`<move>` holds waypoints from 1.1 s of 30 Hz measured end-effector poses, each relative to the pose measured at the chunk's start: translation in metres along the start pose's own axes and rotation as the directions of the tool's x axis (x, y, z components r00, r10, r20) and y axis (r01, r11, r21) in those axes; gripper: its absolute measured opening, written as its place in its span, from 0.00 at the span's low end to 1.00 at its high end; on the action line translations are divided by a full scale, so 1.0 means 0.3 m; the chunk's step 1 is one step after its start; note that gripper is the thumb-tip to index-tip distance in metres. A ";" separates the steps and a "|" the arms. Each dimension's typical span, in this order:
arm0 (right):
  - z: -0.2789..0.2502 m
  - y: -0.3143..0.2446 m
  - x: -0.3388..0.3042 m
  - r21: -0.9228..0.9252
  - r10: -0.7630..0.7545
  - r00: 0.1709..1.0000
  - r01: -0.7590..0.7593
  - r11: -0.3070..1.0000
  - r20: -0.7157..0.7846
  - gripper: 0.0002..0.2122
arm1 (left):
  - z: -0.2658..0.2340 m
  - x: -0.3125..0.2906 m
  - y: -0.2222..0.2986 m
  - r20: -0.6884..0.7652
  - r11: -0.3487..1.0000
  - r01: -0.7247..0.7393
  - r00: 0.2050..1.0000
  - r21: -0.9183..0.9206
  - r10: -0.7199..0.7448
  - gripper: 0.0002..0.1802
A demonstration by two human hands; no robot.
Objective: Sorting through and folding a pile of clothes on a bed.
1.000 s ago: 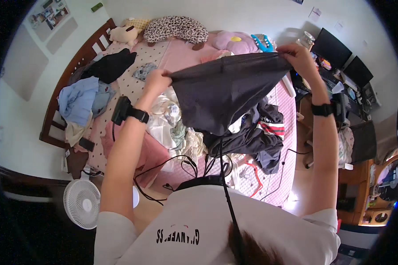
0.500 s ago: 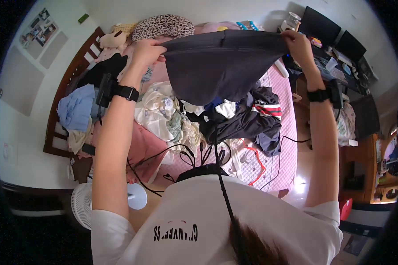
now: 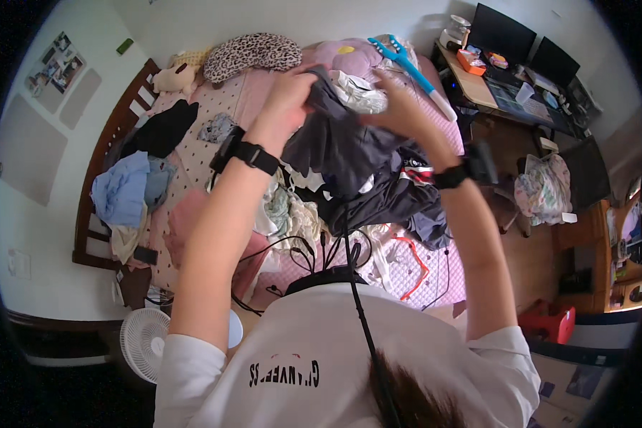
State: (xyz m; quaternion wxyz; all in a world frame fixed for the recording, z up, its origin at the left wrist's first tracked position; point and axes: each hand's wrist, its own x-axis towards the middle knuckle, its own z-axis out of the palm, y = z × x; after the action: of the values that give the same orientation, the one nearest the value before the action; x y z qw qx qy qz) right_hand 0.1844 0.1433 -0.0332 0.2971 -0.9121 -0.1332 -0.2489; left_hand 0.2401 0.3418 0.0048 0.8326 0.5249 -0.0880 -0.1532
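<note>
A dark grey garment (image 3: 335, 143) with a wide band along its top edge hangs bunched over the clothes on the bed. My left hand (image 3: 291, 96) is closed on its upper edge. Just right of the cloth is my right hand (image 3: 399, 107), smeared by motion, its thumb and fingers apart and its fingertips close to the fabric. Whether they touch it is unclear. Below lies a pile of dark clothes (image 3: 385, 203), one piece with red and white stripes. Cream and patterned clothes (image 3: 299, 214) lie to its left, partly hidden by the garment and my left arm.
Blue clothes (image 3: 121, 182) and a black garment (image 3: 164, 128) lie at the bed's left side. A leopard-print pillow (image 3: 253, 57) and a blue-and-white long object (image 3: 414, 75) are at the far end. Black cables (image 3: 321, 250) run before my waist. A desk with monitors (image 3: 503, 32) stands right.
The grey garment, stretched wide between both hands before, is now lowered and bunched. My hands have come closer together, and my right hand's fingers have spread apart.
</note>
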 end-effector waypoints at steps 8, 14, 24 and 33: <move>0.075 0.038 0.016 -0.009 0.263 0.964 -0.263 0.965 0.050 0.16 | -0.115 -0.049 0.095 0.245 0.095 -0.280 0.929 0.955 0.278 0.12; -0.170 0.185 0.098 -0.220 0.084 0.993 -0.102 0.970 -0.087 0.17 | -0.433 -0.046 0.203 0.040 -0.328 0.077 0.942 0.942 0.334 0.15; -0.338 0.256 0.202 -0.234 0.374 0.920 -0.391 0.890 -0.113 0.15 | -0.359 0.055 0.305 -0.166 0.284 0.073 0.933 0.956 0.320 0.19; -0.112 0.289 -0.229 -0.153 0.363 0.932 -0.357 0.921 0.006 0.17 | -0.365 -0.069 -0.218 0.124 0.439 -0.132 0.991 0.889 0.048 0.12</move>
State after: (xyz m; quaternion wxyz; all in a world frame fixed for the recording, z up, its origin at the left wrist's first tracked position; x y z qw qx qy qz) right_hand 0.1480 0.0479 -0.0876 0.2661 -0.9449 0.0506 -0.1839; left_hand 0.2436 0.4153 -0.1014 0.4336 0.8726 -0.2165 -0.0602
